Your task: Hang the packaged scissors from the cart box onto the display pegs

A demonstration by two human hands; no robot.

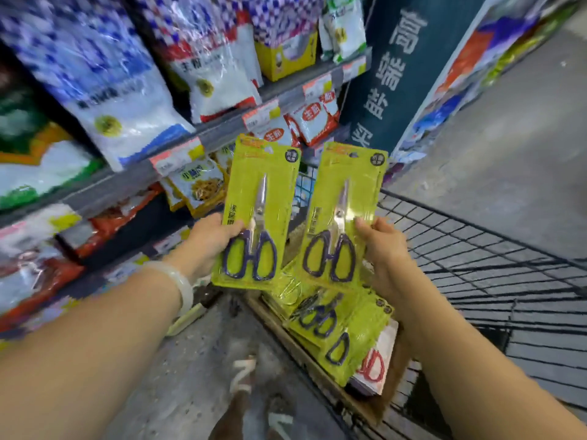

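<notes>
A shop aisle with a grey concrete floor (495,147) runs past shelves (222,134) stacked with bagged goods and price tags, and a dark wire cart (476,249) stands just right of them. Inside the cart, at its near left corner, a cardboard box (317,369) holds a loose stack of yellow-green scissor packs (349,328), with a white pack with red handles showing at the bottom of the pile.

Above that box, two packs are lifted clear. The left hand (209,239) grips the left scissor pack (257,211) by its left edge, thumb across the front near the dark handles. The right hand (381,246) pinches the right scissor pack (343,214) by its right edge, thumb on the front. Both packs stand upright with their hang holes at the top, close beside each other but apart, facing the camera.

The step in hand looks like the carry: packs are picked from the box and not yet hung. No display pegs can be made out here; the shelves beyond the box show only bags. The next move likely calls for turning toward the pegs, then lining each pack's top hole up with a peg tip and sliding it on, probably one at a time so the hole can be aimed.
</notes>
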